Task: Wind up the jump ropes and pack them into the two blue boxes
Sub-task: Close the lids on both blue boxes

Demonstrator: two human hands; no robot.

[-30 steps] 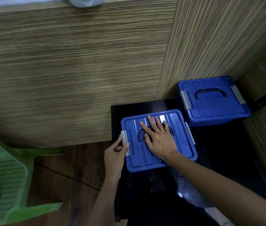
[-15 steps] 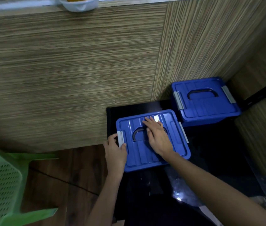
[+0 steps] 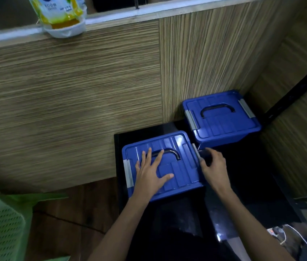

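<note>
Left hand (image 3: 149, 173): flat, fingers spread and straight, palm pressing the lid of the near box (image 3: 163, 164); fingertips reach the black handle (image 3: 167, 153). It grips nothing.

Right hand (image 3: 213, 167): fingers curled at the right-side grey latch (image 3: 196, 151), which lies at its 10 o'clock, touching or nearly so. Blur hides whether the fingers have actual hold of it, so the grip there is unclear.

Left-side latch (image 3: 128, 172) lies flat against the box wall, apparently closed, at 9 o'clock from the left hand.

Key relation: the right latch runs along the short right edge of the near box, its long axis roughly 11-to-5 o'clock, directly under the right fingertips. The right hand is much the nearer. Judgement: the step in hand is snapping that latch down while the left palm steadies the lid.

Far box (image 3: 222, 117): at 1 o'clock from the near box, just beside it, lid on, both grey latches down, handle folded flat.

No ropes visible; presumably inside the boxes, cannot confirm.

Materials: boxes are glossy blue moulded plastic with ribbed lids and rounded corners. Both sit on a black, reflective surface (image 3: 243, 185).

Around: striped wood-grain panels (image 3: 73, 100) behind, dark wood floor (image 3: 73, 213), green perforated plastic chair (image 3: 2, 223) at 8 o'clock, yellow-and-white pouch (image 3: 62, 14) on the ledge at 11 o'clock.
</note>
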